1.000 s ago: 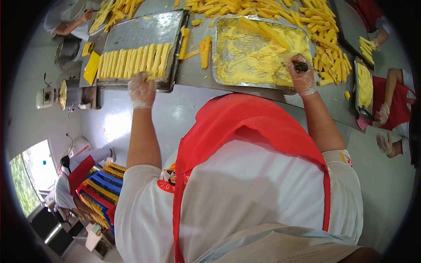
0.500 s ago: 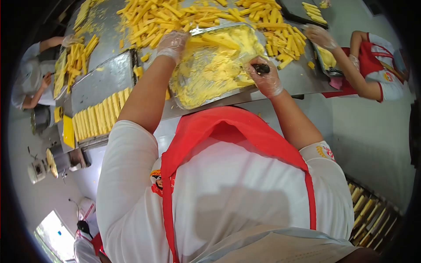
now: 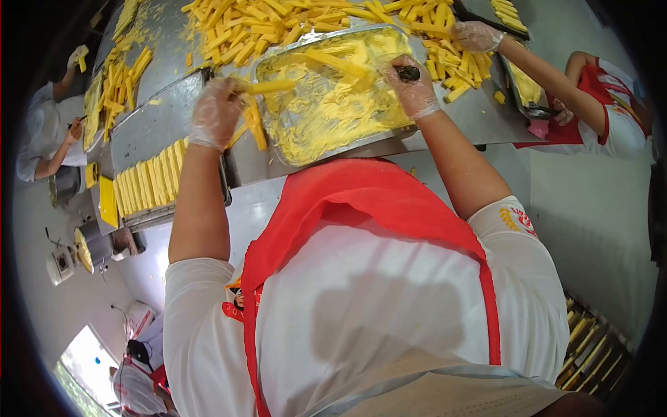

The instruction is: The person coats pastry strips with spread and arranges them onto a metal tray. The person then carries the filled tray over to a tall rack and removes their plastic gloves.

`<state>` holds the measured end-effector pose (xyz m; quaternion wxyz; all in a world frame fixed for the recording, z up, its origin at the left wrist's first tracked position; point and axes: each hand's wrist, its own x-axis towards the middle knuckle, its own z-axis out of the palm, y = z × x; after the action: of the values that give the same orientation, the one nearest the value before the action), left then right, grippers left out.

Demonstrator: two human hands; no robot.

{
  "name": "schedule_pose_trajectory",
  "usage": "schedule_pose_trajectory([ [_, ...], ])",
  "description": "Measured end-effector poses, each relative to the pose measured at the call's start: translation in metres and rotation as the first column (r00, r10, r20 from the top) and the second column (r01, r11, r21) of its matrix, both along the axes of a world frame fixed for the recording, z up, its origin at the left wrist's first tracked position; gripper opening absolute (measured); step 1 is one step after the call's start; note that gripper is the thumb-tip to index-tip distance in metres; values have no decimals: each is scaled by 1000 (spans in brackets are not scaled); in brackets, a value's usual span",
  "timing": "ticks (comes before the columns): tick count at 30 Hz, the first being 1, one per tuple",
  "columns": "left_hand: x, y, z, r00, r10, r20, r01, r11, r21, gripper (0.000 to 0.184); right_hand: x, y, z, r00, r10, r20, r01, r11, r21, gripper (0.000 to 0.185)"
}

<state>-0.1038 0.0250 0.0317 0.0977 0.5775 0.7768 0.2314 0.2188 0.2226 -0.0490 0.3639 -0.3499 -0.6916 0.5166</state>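
My left hand [image 3: 219, 115], in a clear plastic glove, is closed on one end of a yellow cake stick [image 3: 271, 87]. It hovers near the right edge of a metal baking tray [image 3: 163, 118], where coated sticks [image 3: 149, 179] stand in a row. My gloved right hand [image 3: 415, 90] grips a black-handled tool [image 3: 408, 72] over the right side of a shallow metal pan [image 3: 326, 154]. The tool's blade is hard to make out. Soft yellow spread [image 3: 313, 125] covers the pan's bottom, and another cake stick [image 3: 337, 62] lies on it.
Behind the pan is a large heap of yellow sticks [image 3: 243, 28]. A few sticks [image 3: 254, 124] lie between tray and pan. To the right, a co-worker's gloved hand [image 3: 478, 36] reaches to the heap; another person [image 3: 52, 128] works at the left. A yellow scraper [image 3: 108, 201] rests by the tray.
My left hand has moved left from the pan towards the tray, now with a cake stick in it. My right hand has shifted slightly away from me. The right co-worker's hand has moved to the heap.
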Motion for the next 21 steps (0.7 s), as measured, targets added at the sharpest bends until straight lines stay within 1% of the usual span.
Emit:
schedule_pose_trajectory([
  [1, 3, -9, -10, 997, -75, -19, 76, 997, 24, 22, -13, -11, 7, 995, 8, -104, -30, 977, -211, 13],
  [2, 10, -14, -21, 991, -135, 6, 135, 990, 31, 24, -19, -19, 19, 1000, -25, 10, 27, 916, -401, 10],
  [3, 21, -17, -25, 992, -127, 2, 127, 992, 24, 24, -21, -19, 23, 1000, -17, 5, 17, 913, -407, 10],
  [4, 34, -21, -28, 992, -129, 6, 129, 991, 22, 25, -19, -19, 25, 987, -37, -159, -59, 825, -562, 10],
  [5, 46, -22, -29, 991, -133, 11, 133, 991, 22, 25, -17, -18, 28, 947, -88, -310, -157, 712, -684, 12],
  [6, 57, -20, -29, 992, -129, 9, 129, 992, 17, 25, -13, -20, 40, 880, -73, -469, -302, 675, -673, 12],
  [7, 69, -19, -29, 991, -130, -9, 130, 988, 77, 22, -12, -24, 53, 880, -71, -470, -306, 671, -675, 12],
  [8, 80, -17, -29, 991, -131, -26, 133, 981, 138, 18, -12, -27, 66, 926, 11, -378, -253, 763, -595, 10],
  [9, 92, -14, -29, 991, -131, -27, 133, 982, 135, 18, -11, -30, 72, 959, 78, -272, -209, 843, -495, 11],
  [10, 102, -10, -29, 993, -78, 93, 67, 990, 123, 19, -8, -26, 65, 947, 251, -200, -310, 875, -371, 11],
  [11, 107, -7, -30, 977, -26, 210, 4, 995, 104, 19, -5, -24, 60, 947, 245, -205, -307, 877, -370, 11],
  [12, 107, -3, -33, 985, -50, 163, 49, 999, 10, 31, -2, -25, 58, 945, 325, 45, -325, 946, 3, 11],
  [13, 109, 0, -39, 986, -59, 159, 59, 998, 8, 31, 3, -27, 58, 908, 286, 306, -388, 848, 361, 11],
  [14, 111, 3, -46, 985, -70, 158, 64, 997, 42, 30, 10, -23, 62, 851, 149, 504, -460, 675, 577, 12],
  [15, 114, 6, -46, 984, -81, 157, 69, 995, 77, 29, 13, -25, 67, 853, 141, 502, -452, 680, 578, 12],
  [16, 117, 9, -45, 984, -89, 155, 78, 994, 76, 29, 16, -29, 71, 884, 126, 451, -388, 737, 554, 12],
  [17, 121, 11, -43, 980, -58, 191, 48, 997, 57, 28, 17, -34, 76, 910, 109, 399, -324, 788, 524, 12],
  [18, 126, 14, -40, 973, -25, 228, 17, 999, 36, 28, 17, -41, 83, 951, 127, 282, -277, 759, 589, 11],
  [19, 130, 17, -36, 974, -28, 227, 21, 999, 34, 28, 16, -51, 90, 952, 124, 280, -273, 762, 588, 11],
  [21, 139, 26, -30, 937, 66, 344, -51, 997, -51, 28, 12, -66, 100, 969, 212, 123, -244, 882, 403, 11],
])
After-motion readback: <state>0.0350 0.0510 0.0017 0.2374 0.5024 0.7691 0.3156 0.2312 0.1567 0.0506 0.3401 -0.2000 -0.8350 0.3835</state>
